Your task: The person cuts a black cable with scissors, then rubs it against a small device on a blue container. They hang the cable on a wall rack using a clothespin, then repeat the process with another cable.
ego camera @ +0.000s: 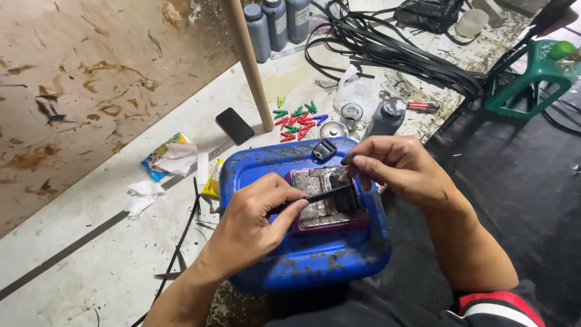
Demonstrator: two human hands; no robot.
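A black strap (315,197) is lying across a purple tray of grey metal blocks (321,203), which is sitting on top of a blue plastic container (302,254). The left hand (251,224) is pinching the strap's near end between thumb and fingers, while the right hand (396,166) is closing its fingertips on the black buckle piece (346,195) at the far end. Keeping the strap taut and flat over the blocks looks like the way to handle this well. A loose black buckle (324,149) is resting on the container's rim. Beyond are lying coloured plastic clips (296,120), a phone (234,125), dark bottles (275,24), a wooden pole (248,63) and tangled black straps (387,51); nothing is crowding the hands.
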